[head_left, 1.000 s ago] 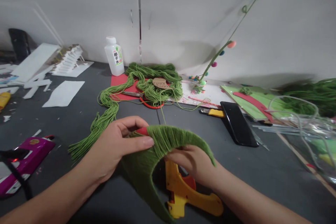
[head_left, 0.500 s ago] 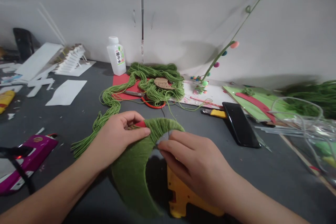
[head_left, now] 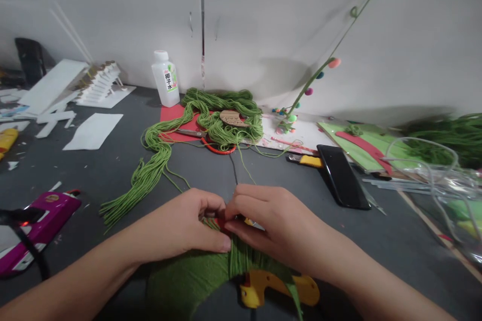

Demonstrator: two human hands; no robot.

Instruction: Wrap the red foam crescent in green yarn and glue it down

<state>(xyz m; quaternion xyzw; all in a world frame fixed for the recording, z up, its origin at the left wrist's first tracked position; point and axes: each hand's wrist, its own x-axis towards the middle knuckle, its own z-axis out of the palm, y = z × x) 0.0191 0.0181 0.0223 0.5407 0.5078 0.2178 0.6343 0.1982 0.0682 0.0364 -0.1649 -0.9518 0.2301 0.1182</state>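
Observation:
A curved piece wrapped in green yarn (head_left: 188, 273) lies low in front of me, with a bit of red (head_left: 223, 224) showing at its upper edge. My left hand (head_left: 188, 220) grips that edge, thumb on top and fingers curled behind. Close against it, my right hand (head_left: 269, 215) is pinched at the strands beside the red part; its fingertips are partly hidden. A thin green strand runs from the yarn pile toward my right hand. Under the wrapped piece and my right wrist lies a yellow glue gun (head_left: 253, 288), partly covered.
Loose green yarn (head_left: 233, 135) and orange-handled scissors (head_left: 218, 150) lie on red paper ahead, beside a white bottle (head_left: 165, 80). To the right are a yellow cutter (head_left: 311, 161), a black phone (head_left: 342, 176) and green sheets. A purple power strip (head_left: 48, 223) sits left.
The wrapped piece has turned and moved lower, toward me. Both hands have come closer together, the left shifting right, and the right fingers have moved from the inner curve to the upper edge.

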